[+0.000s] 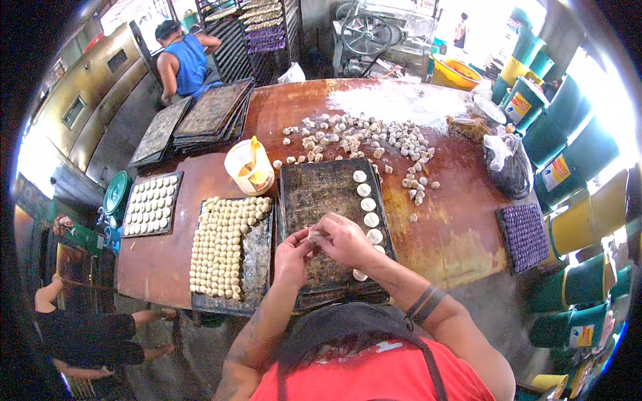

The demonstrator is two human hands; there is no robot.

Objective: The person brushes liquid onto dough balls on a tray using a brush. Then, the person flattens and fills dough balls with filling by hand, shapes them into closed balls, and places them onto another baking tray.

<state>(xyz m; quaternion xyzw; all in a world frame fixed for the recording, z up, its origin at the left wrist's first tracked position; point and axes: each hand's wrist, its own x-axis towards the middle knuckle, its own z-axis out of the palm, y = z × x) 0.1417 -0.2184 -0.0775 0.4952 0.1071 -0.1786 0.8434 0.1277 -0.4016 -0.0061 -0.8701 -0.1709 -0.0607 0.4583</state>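
My left hand (293,259) and my right hand (342,242) meet over a dark, stained baking tray (304,194). Their fingertips pinch a small pale-brown lump (314,238), mostly hidden by the fingers. Down the tray's right side runs a column of flat white dough rounds (370,219), partly covered by my right forearm. To the left, another tray holds rows of yellowish dough balls (217,247), with bare metal at its right side. Beyond the trays, many grey-brown balls (394,137) lie loose on the wooden table.
A white bucket (249,167) with a yellow-handled tool stands behind the dough balls. Further trays hold white rounds (152,204) and purple pieces (523,237). Stacked empty trays (212,113) lie far left, near a person in blue (184,67). Green bins (565,167) line the right.
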